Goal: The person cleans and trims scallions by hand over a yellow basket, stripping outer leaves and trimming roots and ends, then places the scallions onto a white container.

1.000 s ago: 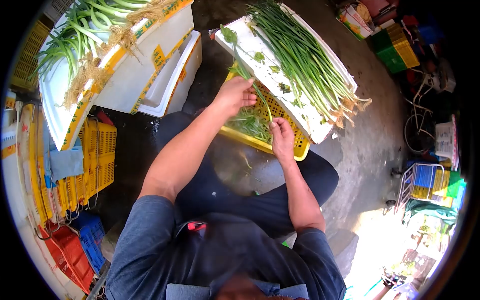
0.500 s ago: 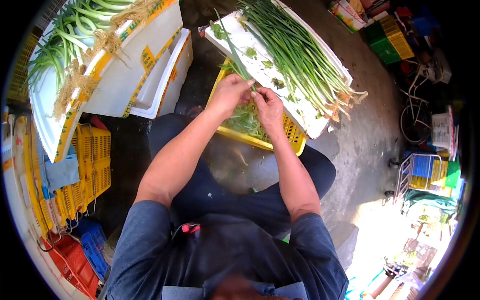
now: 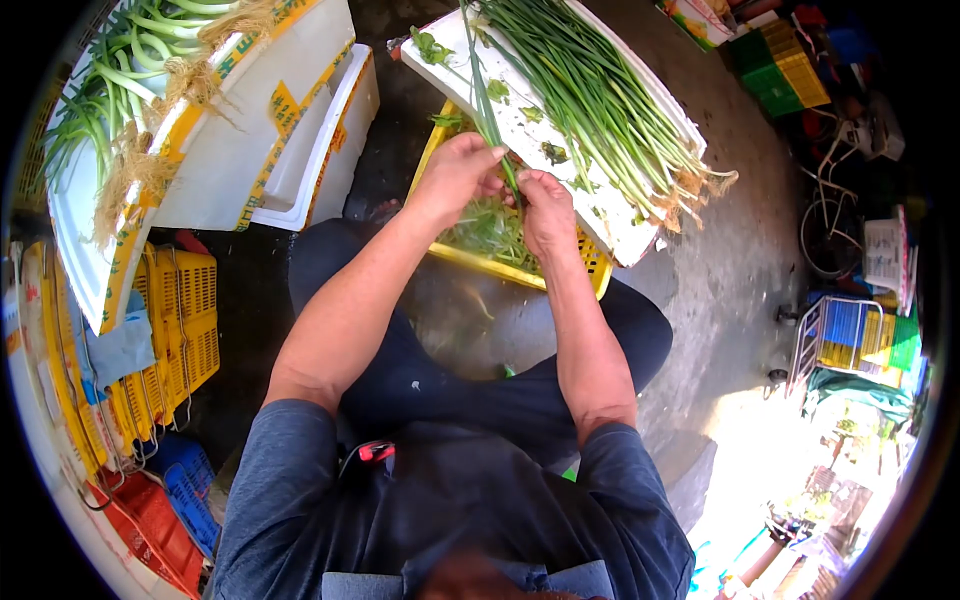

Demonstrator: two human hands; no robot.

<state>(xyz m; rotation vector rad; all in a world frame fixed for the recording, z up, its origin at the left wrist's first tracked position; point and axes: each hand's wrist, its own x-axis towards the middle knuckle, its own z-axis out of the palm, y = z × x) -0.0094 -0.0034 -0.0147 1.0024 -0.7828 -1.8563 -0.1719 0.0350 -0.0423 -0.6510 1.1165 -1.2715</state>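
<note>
in the head view, the left hand (image 3: 462,180) and right hand (image 3: 547,208) are both closed, fingertips pinching a green stalk (image 3: 479,90) above the yellow basket (image 3: 603,275). beside it, a bunch of scallions (image 3: 600,95) lies on a white foam board (image 3: 455,62).

1 sec ago, the R hand (image 3: 546,208) was low, by the near edge of the yellow basket (image 3: 490,265), close to its R corner. Now it's up next to the L hand (image 3: 462,182), w/ fingers near the L fingers. The green stalk (image 3: 487,120) now stands straighter. ½ sec ago, its top was close to the leaf (image 3: 430,46) at the white board's (image 3: 622,238) far L corner; now it's farther R.
</note>
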